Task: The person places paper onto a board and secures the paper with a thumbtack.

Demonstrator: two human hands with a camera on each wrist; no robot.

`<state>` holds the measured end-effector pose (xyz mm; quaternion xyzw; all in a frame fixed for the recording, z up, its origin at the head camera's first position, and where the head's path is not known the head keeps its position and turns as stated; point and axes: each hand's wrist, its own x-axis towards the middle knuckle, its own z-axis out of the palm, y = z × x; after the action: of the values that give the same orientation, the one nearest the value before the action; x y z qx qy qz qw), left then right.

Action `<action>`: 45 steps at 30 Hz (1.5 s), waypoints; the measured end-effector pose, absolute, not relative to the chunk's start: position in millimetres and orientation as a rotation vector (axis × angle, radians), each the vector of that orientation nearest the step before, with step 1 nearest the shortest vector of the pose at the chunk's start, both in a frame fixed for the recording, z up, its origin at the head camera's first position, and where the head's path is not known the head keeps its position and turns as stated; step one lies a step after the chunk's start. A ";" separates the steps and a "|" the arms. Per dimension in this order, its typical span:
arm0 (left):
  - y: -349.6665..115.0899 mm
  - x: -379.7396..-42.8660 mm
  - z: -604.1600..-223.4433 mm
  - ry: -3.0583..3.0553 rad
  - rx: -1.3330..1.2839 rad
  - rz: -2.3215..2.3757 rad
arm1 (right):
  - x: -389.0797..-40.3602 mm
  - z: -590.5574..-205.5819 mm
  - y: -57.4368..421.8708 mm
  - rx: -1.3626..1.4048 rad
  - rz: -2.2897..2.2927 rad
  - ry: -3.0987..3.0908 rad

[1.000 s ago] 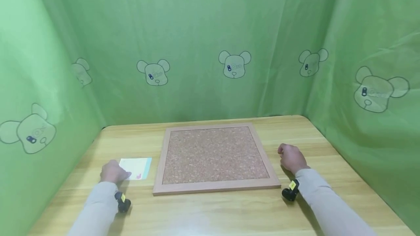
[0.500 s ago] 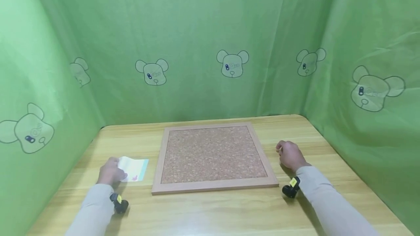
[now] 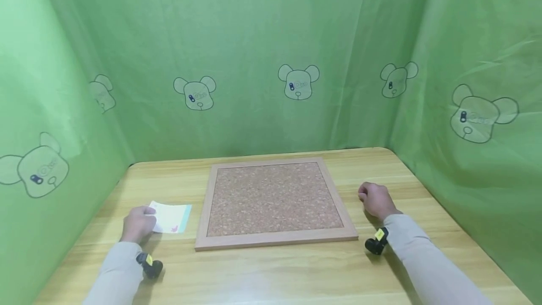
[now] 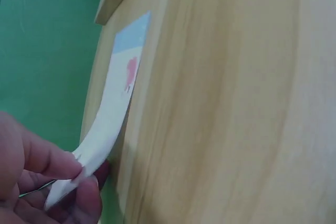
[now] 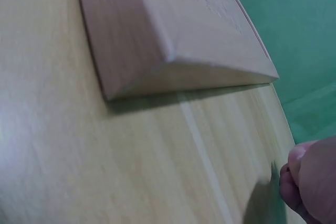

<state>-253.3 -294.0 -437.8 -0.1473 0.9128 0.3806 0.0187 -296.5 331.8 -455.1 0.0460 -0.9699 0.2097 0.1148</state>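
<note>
White paper card with pale blue edge and pink print, bowed, pinched by the left hand, left of a framed corkboard on a table; right of the corkboard, the right hand with curled fingers, unclear whether gripping anything

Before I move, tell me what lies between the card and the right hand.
The board lies between the card and right hand, with table showing either side, in the head view.

Card now curved, end lifted by left fingers
</note>
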 end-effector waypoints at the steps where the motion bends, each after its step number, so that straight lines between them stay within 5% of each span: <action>1: -294.1 -253.8 -438.1 2.819 -0.472 1.212 | -296.2 -455.2 332.0 0.123 0.624 -2.842; 45: -263.2 -254.1 -418.3 2.696 -0.463 1.653 | -291.7 -445.6 318.8 0.041 0.794 -2.852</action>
<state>-254.1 -263.2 -418.3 -0.1448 0.8431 0.5171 -0.0272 -291.7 318.8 -445.6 0.0138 -0.9594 0.2669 0.0902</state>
